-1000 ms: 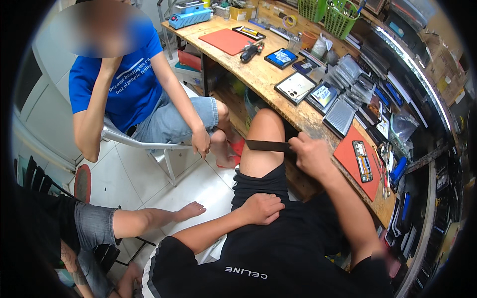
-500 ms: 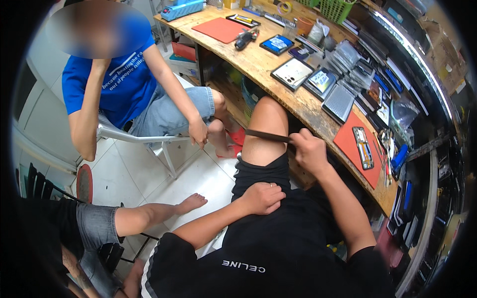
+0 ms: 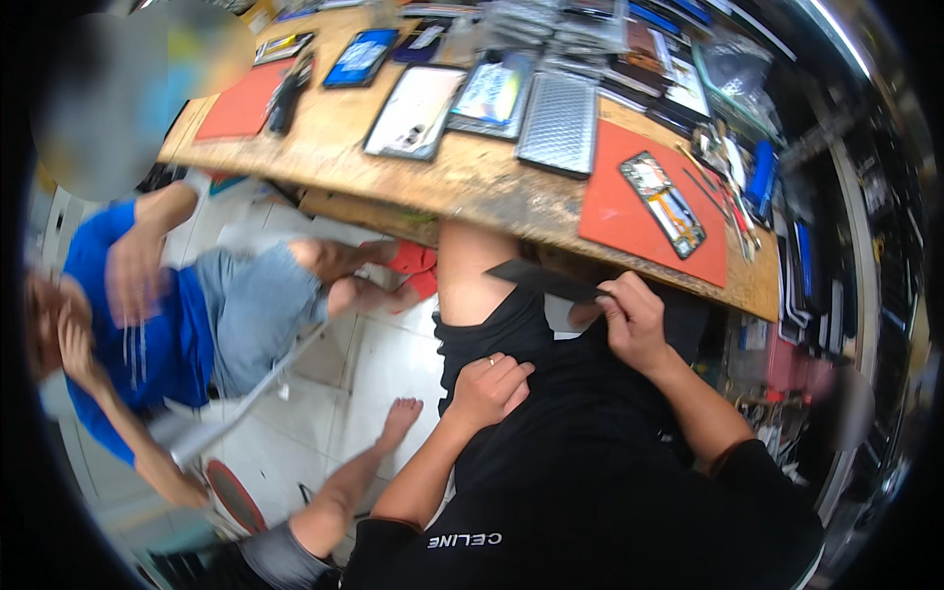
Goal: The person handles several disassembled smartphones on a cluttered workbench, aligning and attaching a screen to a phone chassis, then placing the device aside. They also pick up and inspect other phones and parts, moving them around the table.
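Note:
My right hand (image 3: 634,317) grips one end of a thin, flat, dark panel (image 3: 539,279), its thumb and fingers closed on the edge. The panel extends leftward over my bare thigh, below the table's front edge. Resting on my black shorts, my left hand (image 3: 490,388) has its fingers curled in, and nothing shows in them. Nearest the right hand on the table is an orange-red mat (image 3: 615,216). On this mat lies an opened phone (image 3: 664,204) with its inner parts showing.
On the wooden table (image 3: 482,202) stand several devices, among them a white-backed tablet (image 3: 415,111) and a silver textured panel (image 3: 558,120). Thin tools (image 3: 733,192) lie beyond the mat. A person in a blue shirt (image 3: 147,285) sits at left. Another person's leg (image 3: 344,497) is at lower left.
My view has swung right, shifting the table leftward in it. The right hand still grips the panel, now tilted to show more of its flat face. The person in blue has moved an arm.

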